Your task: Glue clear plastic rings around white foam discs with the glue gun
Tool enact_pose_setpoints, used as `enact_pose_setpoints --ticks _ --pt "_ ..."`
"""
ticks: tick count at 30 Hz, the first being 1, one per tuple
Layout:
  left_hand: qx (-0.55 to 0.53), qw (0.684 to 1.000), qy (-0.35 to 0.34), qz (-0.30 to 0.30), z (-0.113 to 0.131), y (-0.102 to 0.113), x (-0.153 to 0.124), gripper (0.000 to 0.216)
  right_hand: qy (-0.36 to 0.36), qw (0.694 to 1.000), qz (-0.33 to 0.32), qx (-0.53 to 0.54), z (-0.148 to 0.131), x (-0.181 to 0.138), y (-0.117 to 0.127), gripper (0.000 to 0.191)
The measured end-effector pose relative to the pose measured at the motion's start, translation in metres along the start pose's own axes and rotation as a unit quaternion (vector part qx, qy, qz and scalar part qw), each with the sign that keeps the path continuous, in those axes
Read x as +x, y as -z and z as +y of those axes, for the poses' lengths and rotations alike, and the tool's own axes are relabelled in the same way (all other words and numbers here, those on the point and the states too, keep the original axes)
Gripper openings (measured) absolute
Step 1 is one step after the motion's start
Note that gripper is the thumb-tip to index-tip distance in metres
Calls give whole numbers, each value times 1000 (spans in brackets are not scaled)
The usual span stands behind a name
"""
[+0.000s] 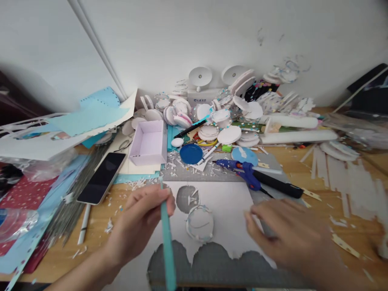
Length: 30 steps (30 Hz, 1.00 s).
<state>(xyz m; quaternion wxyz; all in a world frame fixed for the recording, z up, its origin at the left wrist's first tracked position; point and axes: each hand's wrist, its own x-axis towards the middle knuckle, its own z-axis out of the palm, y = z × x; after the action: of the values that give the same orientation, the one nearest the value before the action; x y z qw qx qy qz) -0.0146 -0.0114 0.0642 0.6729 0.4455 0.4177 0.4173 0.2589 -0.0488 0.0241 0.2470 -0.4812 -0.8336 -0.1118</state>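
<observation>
My left hand [144, 220] pinches a long teal strip [167, 246] between thumb and fingers. The strip hangs down toward the front edge, its top just poking above my fingertips. On the right, my right hand [287, 234] hovers over the edge of the white sheet [233, 218], slightly blurred, fingers loosely bent and nothing visible in them. Between both hands lies a round white ring-shaped piece [200, 223] trimmed with small light-blue bits. Round cut-outs in the sheet let the grey mat [224, 266] show through.
A blue glue gun [239, 166] with a black handle lies behind my right hand. Farther back are a blue lid [191, 154], a pale lilac box [148, 142] and many white foam discs [229, 134]. A phone [102, 178] rests at left; pale strips [333, 173] at right.
</observation>
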Motion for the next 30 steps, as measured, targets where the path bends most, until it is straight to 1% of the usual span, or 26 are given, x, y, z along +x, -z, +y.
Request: enact_pose_setpoints --ticks 2,3,4,5,6,8,9,11,13,17,20,22,24,25,28,30 --pt "-9 1000 -17 -14 6 6 1 37 -133 990 -1 -52 14 -5 1 14" --pt "-10 999 -21 -21 7 7 2 38 -189 980 -7 -57 20 -6 -2 18" --pt "-10 999 -24 -28 6 9 4 39 -234 971 -16 -52 26 -6 -6 22" --pt "-8 999 -21 -34 3 10 7 40 -262 964 -25 -41 31 -5 -13 27" --pt "-6 999 -16 -39 -2 10 11 40 -271 961 -32 -30 35 -3 -22 32" --pt "8 999 1 -48 -15 11 21 41 -250 967 -46 -25 43 0 -40 41" --pt "12 999 2 -47 -23 11 25 41 -232 971 -56 -29 46 2 -48 41" --pt "41 998 14 -45 -35 12 33 41 -208 975 -75 -27 52 5 -59 36" --pt "58 997 24 -41 -44 13 37 41 -220 973 -75 -1 56 8 -59 29" --pt "68 996 43 -46 -49 17 36 42 -300 950 -16 80 59 19 -43 26" --pt "95 993 55 -54 -47 18 33 44 -349 929 24 121 50 28 -39 26" --pt "119 989 51 -66 -47 17 31 45 -369 922 35 107 41 30 -45 26" --pt "130 987 41 -82 -47 17 30 47 -352 932 34 77 34 27 -55 25" --pt "130 987 38 -89 -47 17 30 47 -328 942 34 58 32 24 -61 24" --pt "127 987 46 -92 -47 17 30 45 -223 974 42 -27 30 15 -72 26" --pt "128 987 52 -87 -47 18 30 45 -154 984 47 -77 33 12 -74 28"
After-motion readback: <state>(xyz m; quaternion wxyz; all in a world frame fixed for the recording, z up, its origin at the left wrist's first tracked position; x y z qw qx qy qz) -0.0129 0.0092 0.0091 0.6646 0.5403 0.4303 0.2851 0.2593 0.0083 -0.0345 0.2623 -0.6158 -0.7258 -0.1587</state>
